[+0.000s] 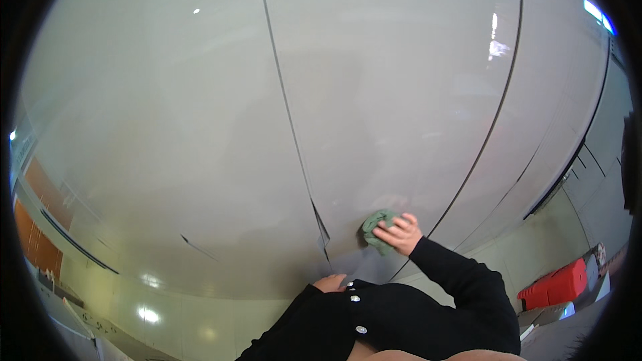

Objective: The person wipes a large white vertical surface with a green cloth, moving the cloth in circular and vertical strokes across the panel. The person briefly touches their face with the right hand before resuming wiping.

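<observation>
A large glossy white panelled surface (190,110), perhaps a vehicle body, fills most of the view before me. My right hand (401,233) presses a crumpled green cloth (379,228) flat against its lower part, with the fingers spread over the fabric. The cloth lies between two long dark seams. Close to my waist is my left hand (331,283), low at the edge of the panel. Its fingers are partly hidden by my black top, so its grip does not show.
The left seam (291,115) ends in a dark wedge-shaped gap (320,223). A red case (554,286) stands on the floor at right beside grey objects. Shiny pale floor (200,321) runs below the panel. Orange-brown panels (37,235) are at far left.
</observation>
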Action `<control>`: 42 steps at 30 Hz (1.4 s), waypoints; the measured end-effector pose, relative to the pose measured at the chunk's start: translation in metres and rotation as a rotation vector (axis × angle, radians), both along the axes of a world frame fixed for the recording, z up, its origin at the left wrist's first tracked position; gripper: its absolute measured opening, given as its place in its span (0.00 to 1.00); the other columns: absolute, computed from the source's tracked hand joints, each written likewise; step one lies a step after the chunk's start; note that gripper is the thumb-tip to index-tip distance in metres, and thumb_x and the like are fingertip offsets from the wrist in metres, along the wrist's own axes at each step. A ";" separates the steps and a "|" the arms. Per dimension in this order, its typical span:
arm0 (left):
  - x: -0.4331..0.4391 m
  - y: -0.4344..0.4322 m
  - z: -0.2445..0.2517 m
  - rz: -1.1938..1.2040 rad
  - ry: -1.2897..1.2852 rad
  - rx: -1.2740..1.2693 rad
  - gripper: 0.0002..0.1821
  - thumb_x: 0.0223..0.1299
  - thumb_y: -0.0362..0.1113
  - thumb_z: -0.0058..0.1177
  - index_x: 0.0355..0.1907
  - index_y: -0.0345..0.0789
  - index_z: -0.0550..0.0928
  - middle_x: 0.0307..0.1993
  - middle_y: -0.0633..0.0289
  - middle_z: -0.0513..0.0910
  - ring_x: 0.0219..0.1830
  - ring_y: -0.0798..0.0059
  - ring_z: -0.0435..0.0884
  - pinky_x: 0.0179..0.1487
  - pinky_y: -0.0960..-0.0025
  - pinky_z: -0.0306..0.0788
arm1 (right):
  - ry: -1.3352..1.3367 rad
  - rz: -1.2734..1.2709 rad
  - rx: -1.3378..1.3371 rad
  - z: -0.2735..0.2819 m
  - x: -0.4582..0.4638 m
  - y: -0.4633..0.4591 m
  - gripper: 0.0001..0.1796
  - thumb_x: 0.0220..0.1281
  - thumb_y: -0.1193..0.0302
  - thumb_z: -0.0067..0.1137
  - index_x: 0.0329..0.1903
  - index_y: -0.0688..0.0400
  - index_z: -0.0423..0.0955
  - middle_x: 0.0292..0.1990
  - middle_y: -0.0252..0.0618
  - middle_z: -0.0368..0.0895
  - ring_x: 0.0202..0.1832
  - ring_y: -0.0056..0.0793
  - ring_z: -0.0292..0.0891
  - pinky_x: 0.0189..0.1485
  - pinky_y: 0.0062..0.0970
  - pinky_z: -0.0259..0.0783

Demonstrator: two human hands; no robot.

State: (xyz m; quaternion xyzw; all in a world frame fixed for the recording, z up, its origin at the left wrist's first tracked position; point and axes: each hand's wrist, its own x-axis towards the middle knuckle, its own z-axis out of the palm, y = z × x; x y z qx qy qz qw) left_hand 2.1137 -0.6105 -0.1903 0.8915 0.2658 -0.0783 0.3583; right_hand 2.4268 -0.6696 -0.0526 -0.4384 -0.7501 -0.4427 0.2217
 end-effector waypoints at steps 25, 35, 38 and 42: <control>0.011 0.005 -0.013 -0.127 -0.024 -0.060 0.30 0.69 0.47 0.52 0.67 0.31 0.70 0.59 0.41 0.78 0.62 0.45 0.75 0.64 0.52 0.69 | 0.730 -0.238 0.463 0.166 0.105 0.004 0.30 0.64 0.69 0.58 0.68 0.62 0.68 0.72 0.54 0.62 0.71 0.53 0.60 0.72 0.44 0.56; 0.016 -0.001 0.000 0.072 -0.267 -0.203 0.22 0.70 0.42 0.51 0.61 0.33 0.76 0.54 0.47 0.81 0.59 0.55 0.78 0.63 0.60 0.71 | 0.457 0.236 0.030 0.046 -0.025 0.017 0.30 0.48 0.73 0.65 0.60 0.51 0.78 0.68 0.49 0.70 0.68 0.51 0.67 0.66 0.54 0.64; 0.014 -0.006 0.026 0.032 -0.321 -0.041 0.20 0.71 0.42 0.51 0.58 0.34 0.79 0.52 0.49 0.82 0.55 0.57 0.80 0.59 0.62 0.73 | 0.136 0.080 -0.061 -0.004 -0.001 0.011 0.29 0.50 0.73 0.61 0.59 0.44 0.80 0.65 0.36 0.75 0.62 0.37 0.71 0.66 0.50 0.64; 0.007 -0.010 0.051 0.066 -0.383 0.014 0.18 0.72 0.42 0.50 0.58 0.35 0.80 0.51 0.51 0.82 0.51 0.58 0.82 0.56 0.62 0.75 | 0.167 -0.223 0.101 0.031 0.058 -0.001 0.27 0.47 0.72 0.62 0.55 0.43 0.81 0.65 0.35 0.75 0.68 0.37 0.67 0.70 0.59 0.54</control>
